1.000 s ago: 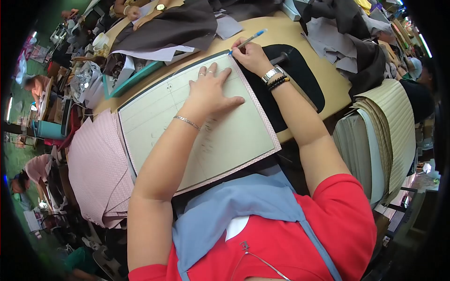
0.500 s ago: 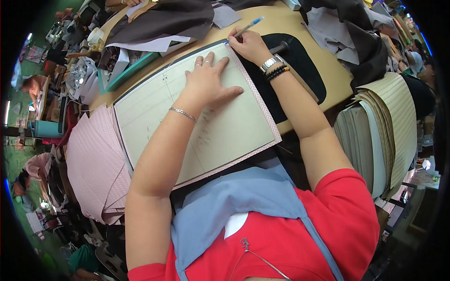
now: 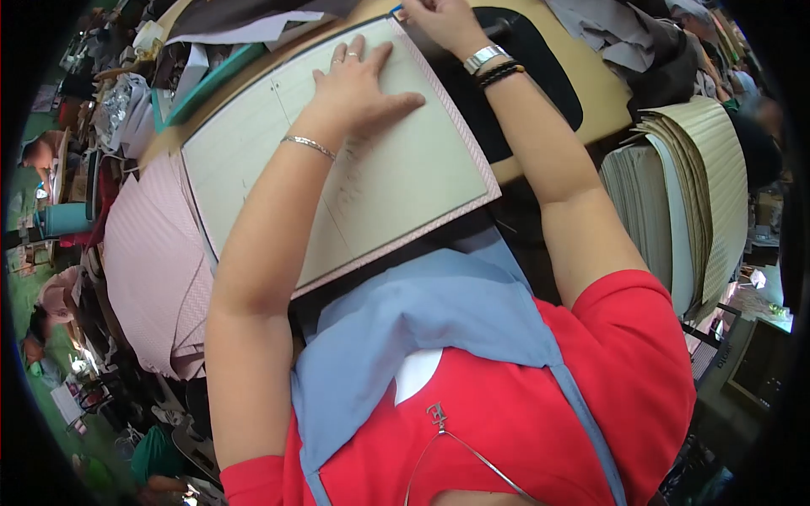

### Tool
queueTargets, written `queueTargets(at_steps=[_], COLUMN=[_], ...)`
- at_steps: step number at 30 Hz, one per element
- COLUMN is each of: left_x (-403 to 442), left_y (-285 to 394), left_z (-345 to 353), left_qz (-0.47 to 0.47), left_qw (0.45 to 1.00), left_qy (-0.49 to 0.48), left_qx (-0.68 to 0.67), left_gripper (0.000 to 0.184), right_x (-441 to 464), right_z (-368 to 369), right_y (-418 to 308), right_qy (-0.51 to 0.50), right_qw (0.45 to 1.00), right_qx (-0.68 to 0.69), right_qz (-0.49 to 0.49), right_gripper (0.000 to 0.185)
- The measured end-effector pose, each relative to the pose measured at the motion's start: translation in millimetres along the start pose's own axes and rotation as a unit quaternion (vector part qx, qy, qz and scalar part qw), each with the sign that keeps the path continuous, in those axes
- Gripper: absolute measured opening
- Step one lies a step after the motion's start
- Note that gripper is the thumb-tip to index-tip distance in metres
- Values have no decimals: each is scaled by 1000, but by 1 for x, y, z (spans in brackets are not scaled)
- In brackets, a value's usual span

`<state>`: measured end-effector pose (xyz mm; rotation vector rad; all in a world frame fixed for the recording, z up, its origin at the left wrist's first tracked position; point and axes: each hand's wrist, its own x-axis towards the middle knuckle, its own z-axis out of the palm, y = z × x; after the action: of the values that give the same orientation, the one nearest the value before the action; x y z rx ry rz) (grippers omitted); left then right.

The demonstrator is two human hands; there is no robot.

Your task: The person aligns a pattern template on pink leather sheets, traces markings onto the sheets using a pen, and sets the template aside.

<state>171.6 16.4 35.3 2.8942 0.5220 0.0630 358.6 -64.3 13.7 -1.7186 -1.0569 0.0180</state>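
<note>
My left hand point(image 3: 359, 91) lies flat with fingers spread on a large cream pattern board point(image 3: 413, 173) that bears faint lines and handwriting. Beneath the board, a pink patterned sheet point(image 3: 474, 152) shows as a narrow strip along the right and front edges. At the board's far right corner, my right hand point(image 3: 447, 24) is closed on a pen. Only a bit of blue shows by its fingers; the top of the view cuts off the rest of the pen.
More pink sheets point(image 3: 152, 261) hang at the table's left. A black pad point(image 3: 540, 93) lies right of the board. Stacked quilted sheets point(image 3: 704, 185) stand at the right. A teal-edged tray point(image 3: 207, 88) and dark material point(image 3: 245, 15) sit at the back left.
The view has tilted, so the board and both hands appear higher and slightly left. My left hand stays flat on the board; my right hand remains at the far corner with the pen.
</note>
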Motion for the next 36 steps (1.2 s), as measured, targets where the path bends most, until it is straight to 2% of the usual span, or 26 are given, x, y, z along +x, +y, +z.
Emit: queueTargets(at_steps=[2, 4, 5, 6, 10, 12, 14, 21, 31, 34, 36], left_x=[-12, -32, -53, -77, -165, -180, -189, -186, -186, -186, -186], left_y=[-1, -1, 1, 5, 29, 35, 40, 53, 53, 53, 53], left_z=[6, 7, 1, -5, -23, -19, -2, 23, 37, 37, 37], left_qz=[13, 33, 56, 76, 141, 155, 163, 126, 131, 130, 129], left_qw=[998, 994, 991, 992, 990, 987, 986, 989, 983, 983, 984], left_qy=[56, 103, 108, 86, -10, -26, -11, 79, 106, 108, 106], left_qx=[-15, -26, -56, -51, -27, -17, -13, 10, 68, 66, 65], left_gripper=[89, 86, 76, 75, 74, 75, 74, 59, 51, 51, 51], right_x=[-11, -37, -54, -72, -144, -170, -190, -208, -202, -202, -201], right_z=[-17, -35, -43, -51, -72, -66, -66, -69, -76, -90, -93], right_y=[-14, -30, -38, -47, -97, -101, -113, -109, -113, -103, -106], right_qy=[-7, -32, -44, -56, -175, -164, -205, -213, -202, -175, -180], right_qw=[999, 997, 994, 990, 961, 977, 969, 973, 970, 978, 975], right_qx=[24, 71, 101, 130, 183, 136, 133, 86, 1, -19, -25], right_qz=[21, 19, 10, 1, 113, -18, 45, -21, -138, -108, -127], right_gripper=[31, 23, 19, 16, 7, 7, 6, 6, 8, 8, 8])
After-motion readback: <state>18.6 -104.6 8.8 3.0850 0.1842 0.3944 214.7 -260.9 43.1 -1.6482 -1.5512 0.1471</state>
